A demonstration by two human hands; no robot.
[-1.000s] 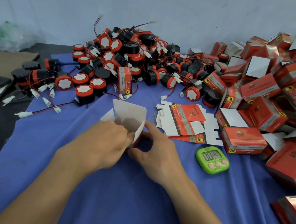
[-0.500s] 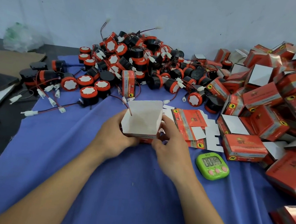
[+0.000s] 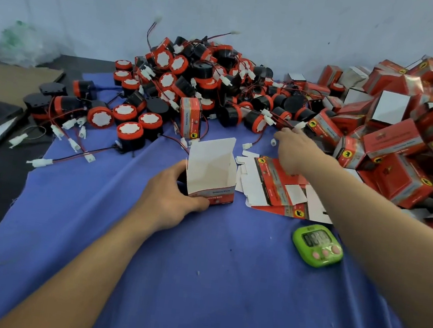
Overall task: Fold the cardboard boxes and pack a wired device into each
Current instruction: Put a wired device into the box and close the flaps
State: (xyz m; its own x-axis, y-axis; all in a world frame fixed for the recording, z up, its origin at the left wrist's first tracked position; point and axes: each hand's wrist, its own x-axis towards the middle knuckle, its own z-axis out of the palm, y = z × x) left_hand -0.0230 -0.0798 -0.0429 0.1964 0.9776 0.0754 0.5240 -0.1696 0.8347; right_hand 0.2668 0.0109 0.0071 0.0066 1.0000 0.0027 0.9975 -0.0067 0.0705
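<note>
A folded red-and-white cardboard box [image 3: 213, 169] stands upright, top flaps open, on the blue cloth [image 3: 194, 284], with the left hand [image 3: 175, 199] curled round its lower left corner. The right hand [image 3: 294, 152] reaches over flat box blanks [image 3: 275, 191] to the heap of wired devices [image 3: 206, 85], fingertips at a white connector [image 3: 300, 125]; whether it grips anything cannot be told. A green timer [image 3: 317, 244] lies nearby on the right, below piled packed boxes [image 3: 394, 140].
</note>
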